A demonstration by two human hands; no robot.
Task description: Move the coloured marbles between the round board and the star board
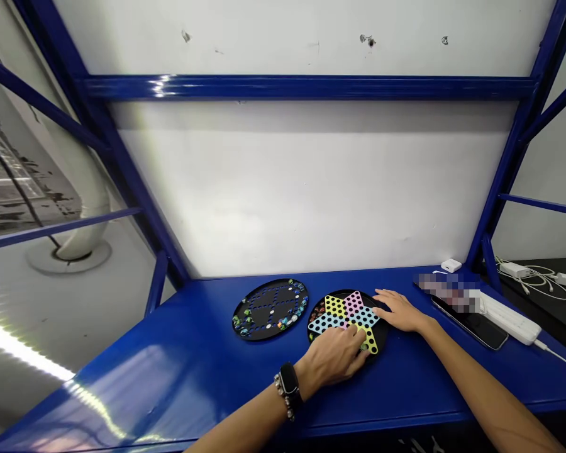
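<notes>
Two round black game boards lie on the blue shelf (188, 371). The right board (344, 313) carries a coloured star of yellow, pink and blue perforated points. My left hand (334, 357), with a black watch and bead bracelet at the wrist, rests on that board's near edge, fingers curled over the yellow point and pinched on something small I cannot make out. My right hand (400, 311) lies flat on the board's right rim, fingers spread. The left board (270, 309) has a blue cross pattern and several marbles round its rim.
A dark phone (476, 326) and a white power strip (512, 318) lie to the right of my right hand. A small white charger (451, 265) sits by the back wall. Blue rack posts (509, 170) frame both sides. White cables lie on a black surface (538, 277) at far right.
</notes>
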